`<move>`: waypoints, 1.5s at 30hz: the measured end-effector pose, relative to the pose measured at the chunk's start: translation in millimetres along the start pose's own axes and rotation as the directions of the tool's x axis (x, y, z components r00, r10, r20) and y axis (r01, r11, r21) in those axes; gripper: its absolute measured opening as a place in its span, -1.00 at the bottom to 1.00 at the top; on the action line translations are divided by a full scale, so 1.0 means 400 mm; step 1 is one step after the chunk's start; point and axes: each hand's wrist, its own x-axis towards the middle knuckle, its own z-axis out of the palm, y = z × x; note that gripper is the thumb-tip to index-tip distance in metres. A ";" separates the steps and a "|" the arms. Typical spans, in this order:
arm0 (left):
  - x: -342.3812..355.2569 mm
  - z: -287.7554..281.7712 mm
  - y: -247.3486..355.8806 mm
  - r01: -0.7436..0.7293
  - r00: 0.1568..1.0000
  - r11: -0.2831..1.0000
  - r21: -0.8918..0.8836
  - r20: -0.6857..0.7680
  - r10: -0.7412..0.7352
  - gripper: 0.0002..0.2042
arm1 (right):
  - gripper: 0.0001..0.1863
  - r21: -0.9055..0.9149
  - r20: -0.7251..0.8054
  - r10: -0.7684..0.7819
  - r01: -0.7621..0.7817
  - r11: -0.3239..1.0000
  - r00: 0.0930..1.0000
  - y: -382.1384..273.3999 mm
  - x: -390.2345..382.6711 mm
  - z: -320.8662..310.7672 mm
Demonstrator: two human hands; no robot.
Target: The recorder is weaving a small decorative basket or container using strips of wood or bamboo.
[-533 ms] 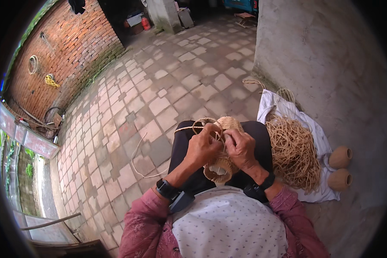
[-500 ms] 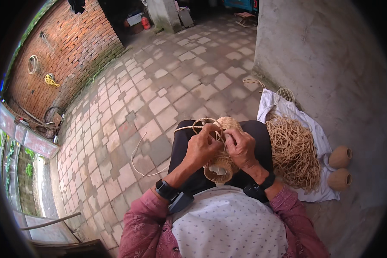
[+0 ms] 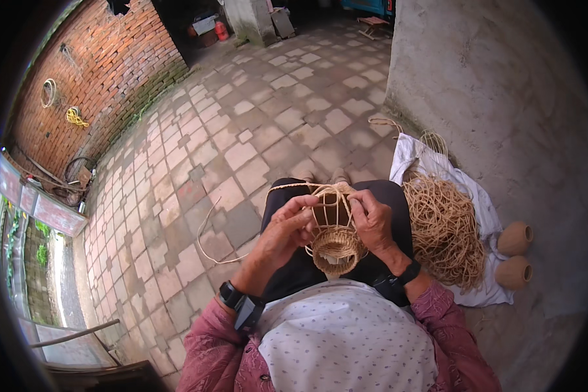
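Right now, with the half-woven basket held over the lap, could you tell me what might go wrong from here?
1. The upright spokes above the small woven basket stand unbound, so they may splay or kink between the left hand and right hand.
2. The loose strand trailing onto the paving could snag.
3. The bundle of fibre lies in a loose heap on the white cloth and may tangle when pulled.

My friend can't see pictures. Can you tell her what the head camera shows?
Two hands, the left hand and right hand, weave a small straw-coloured basket on the person's lap. A heap of loose fibre lies on a white cloth to the right, beside two small clay pots, on a paved courtyard.
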 end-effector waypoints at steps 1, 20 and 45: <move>-0.010 -0.022 0.015 0.024 1.000 0.999 0.022 -0.019 -0.024 -0.73 | -0.95 0.016 -0.007 0.024 -0.024 1.000 1.000 0.000 -0.001 -0.008; 0.113 -0.053 -0.007 0.019 0.996 0.988 0.156 -0.094 -0.004 -0.82 | -0.95 0.042 0.011 -0.014 0.014 0.999 1.000 0.008 -0.015 -0.008; -0.060 -0.041 -0.022 -0.078 0.994 0.988 -0.134 0.070 0.088 -0.73 | -0.90 0.199 -0.148 0.072 -0.041 0.979 0.986 0.058 -0.007 0.003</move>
